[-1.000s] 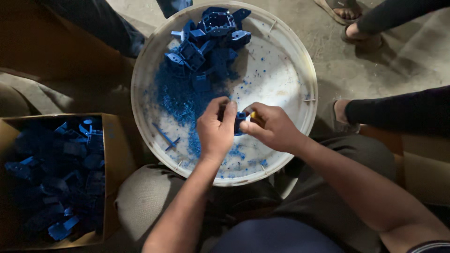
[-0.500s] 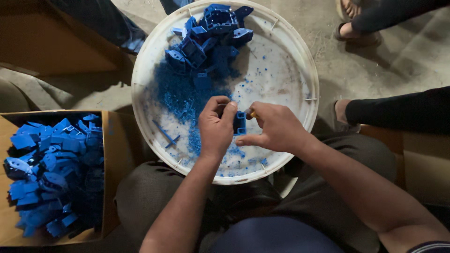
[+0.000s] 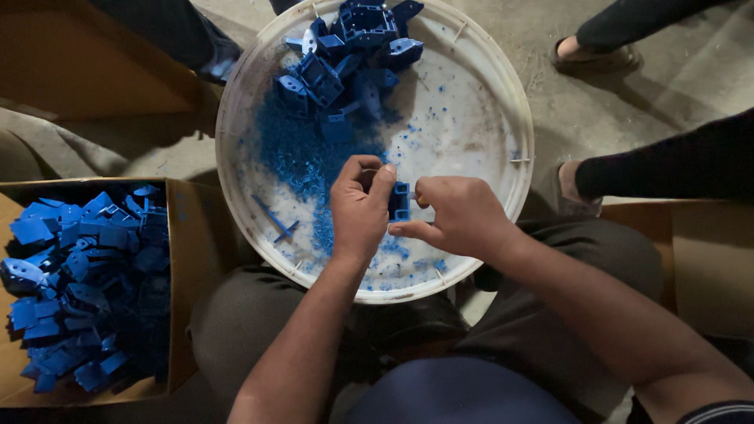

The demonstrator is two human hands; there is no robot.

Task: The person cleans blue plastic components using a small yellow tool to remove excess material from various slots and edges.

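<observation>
Blue plastic, a small moulded piece point(image 3: 400, 201), sits pinched between the person's two hands over the near half of a round white tub point(image 3: 236, 118). The left hand point(image 3: 360, 208) curls round its left side with the thumb on top, and the right hand point(image 3: 455, 216) closes on its right side with the fingertips tight together, so both hands are clamped on the one piece. Half a second ago the hands met in much the same place and the grip looks unchanged; what differs is mostly the view, which has shifted so that the tub sits higher. The work on this piece (whatever is being trimmed or pressed is too small to tell) appears to be going on without a break. Blue crumbs point(image 3: 302, 161) lie spread on the tub floor, a heap of blue parts point(image 3: 345, 55) lies at its far rim, and a cardboard box point(image 3: 192, 314) of similar blue parts stands to the left.
</observation>
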